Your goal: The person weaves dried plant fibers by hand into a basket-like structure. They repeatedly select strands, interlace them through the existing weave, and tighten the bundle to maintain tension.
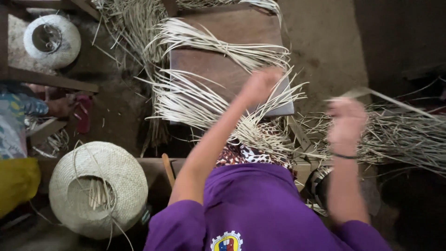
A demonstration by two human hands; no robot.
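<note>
Over the wooden board (218, 65) strewn with pale reed strips (209, 104), the left hand (260, 83) is hovering blurred — grip unreadable — while the right hand (346, 121) is pinching one long strip (395, 100) beside another bundle (409, 135).

Single head-worn view, looking steeply down from close above the wearer's purple shirt (265, 204), facing twelve o'clock across the wooden bench (218, 32) to the dirt floor (325, 42).
</note>
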